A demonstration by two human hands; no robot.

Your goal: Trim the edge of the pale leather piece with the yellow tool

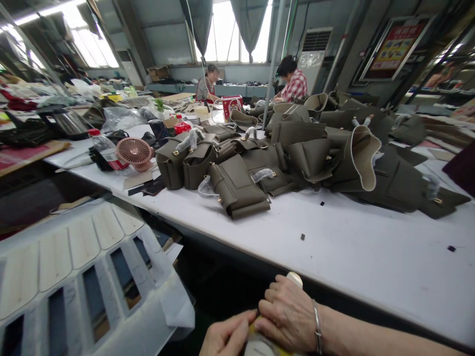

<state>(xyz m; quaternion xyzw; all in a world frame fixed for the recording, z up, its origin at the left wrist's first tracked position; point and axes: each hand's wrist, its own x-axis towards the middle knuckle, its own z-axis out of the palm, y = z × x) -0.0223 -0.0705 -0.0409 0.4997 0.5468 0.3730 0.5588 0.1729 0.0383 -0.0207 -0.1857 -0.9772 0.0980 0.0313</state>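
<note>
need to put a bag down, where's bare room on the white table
The widest bare stretch of the white table lies between the olive leather handbags and the near edge, with a few small dark scraps on it. It's crowded across the bag pile and around the pink fan and plastic bottle.

You face a long white worktable (334, 237) running away through a workshop with grey walls (156, 34). Daylight comes through tall windows (218, 44) hung with grey curtains (248, 24) at the far end, and through more windows (94, 47) on your left. To the right stand a white air-conditioning unit (315, 59) and a framed red poster (393, 47); a metal pole (275, 64) rises beyond the table.
</note>
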